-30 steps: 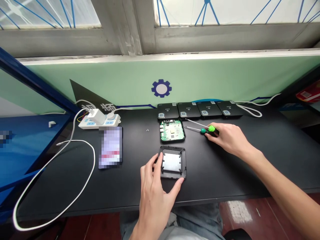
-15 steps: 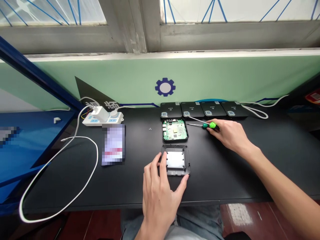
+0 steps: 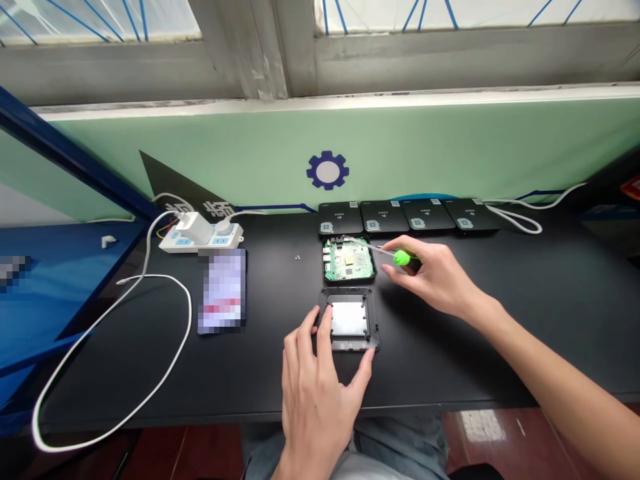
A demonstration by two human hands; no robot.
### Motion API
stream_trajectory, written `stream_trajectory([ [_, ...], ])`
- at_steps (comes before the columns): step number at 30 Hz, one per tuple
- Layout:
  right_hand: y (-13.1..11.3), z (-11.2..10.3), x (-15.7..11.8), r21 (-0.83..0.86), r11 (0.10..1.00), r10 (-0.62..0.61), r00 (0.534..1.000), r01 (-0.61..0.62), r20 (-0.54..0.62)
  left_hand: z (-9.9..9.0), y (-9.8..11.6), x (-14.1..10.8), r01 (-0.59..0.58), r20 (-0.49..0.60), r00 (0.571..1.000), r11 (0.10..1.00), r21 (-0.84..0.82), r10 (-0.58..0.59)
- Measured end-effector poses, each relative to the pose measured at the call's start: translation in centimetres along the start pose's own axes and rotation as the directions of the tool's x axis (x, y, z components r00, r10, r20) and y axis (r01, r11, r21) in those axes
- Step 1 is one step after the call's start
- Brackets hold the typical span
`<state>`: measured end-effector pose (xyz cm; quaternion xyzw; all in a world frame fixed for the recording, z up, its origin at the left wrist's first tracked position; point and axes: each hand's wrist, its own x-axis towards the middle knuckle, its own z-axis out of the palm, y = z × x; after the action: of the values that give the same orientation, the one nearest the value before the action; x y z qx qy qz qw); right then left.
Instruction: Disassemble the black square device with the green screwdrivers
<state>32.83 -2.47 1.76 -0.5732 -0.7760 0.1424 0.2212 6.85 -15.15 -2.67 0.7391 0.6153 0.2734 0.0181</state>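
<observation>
My right hand (image 3: 430, 277) is shut on a green-handled screwdriver (image 3: 401, 258), its thin shaft reaching left to the top edge of a green circuit board (image 3: 347, 260). The board sits in a black tray-like casing. Closer to me lies a square black housing (image 3: 349, 347) with a silver metal plate (image 3: 349, 319) at its centre. My left hand (image 3: 315, 400) grips that housing, fingers on its left side and thumb at its lower right corner. A second screwdriver seen earlier is hidden or out of view.
Several black device lids (image 3: 407, 215) stand in a row behind the board on the black table (image 3: 450, 360). To the left are a power strip (image 3: 200, 240) with a white charger, a blurred phone (image 3: 220, 290), a looped white cable (image 3: 115, 360) and tiny screws (image 3: 297, 257).
My right hand has moved left, bringing the screwdriver tip over the board's top edge. The second screwdriver no longer shows. My left hand stays on the housing.
</observation>
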Motion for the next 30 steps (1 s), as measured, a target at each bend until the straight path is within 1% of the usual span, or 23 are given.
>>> stream_trajectory([
  [3,-0.3,1.4,0.2,0.041,0.999,-0.034,0.992,0.029,0.119,0.0,0.0,0.0,0.013,0.001,1.0,1.0,-0.006,-0.013],
  [6,-0.1,2.5,0.2,0.055,0.998,-0.052,0.983,0.043,0.177,0.0,0.1,-0.1,0.011,-0.003,1.0,1.0,-0.005,-0.011],
  [14,0.3,4.1,-0.1,0.082,0.992,-0.108,0.978,0.094,0.18,0.1,0.1,0.0,0.011,-0.007,1.0,1.0,-0.015,-0.011],
  [22,0.2,4.0,-0.2,0.105,0.984,-0.163,0.966,0.145,0.2,0.1,0.0,-0.1,-0.001,-0.019,1.0,1.0,-0.015,0.001],
  [26,0.3,4.2,0.0,0.108,0.986,-0.148,0.97,0.129,0.192,0.0,0.0,-0.2,0.003,-0.026,1.0,1.0,-0.021,-0.004],
  [30,0.2,4.5,0.0,0.093,0.992,-0.1,0.977,0.084,0.189,0.1,0.1,-0.1,0.01,-0.021,1.0,1.0,-0.03,-0.01],
])
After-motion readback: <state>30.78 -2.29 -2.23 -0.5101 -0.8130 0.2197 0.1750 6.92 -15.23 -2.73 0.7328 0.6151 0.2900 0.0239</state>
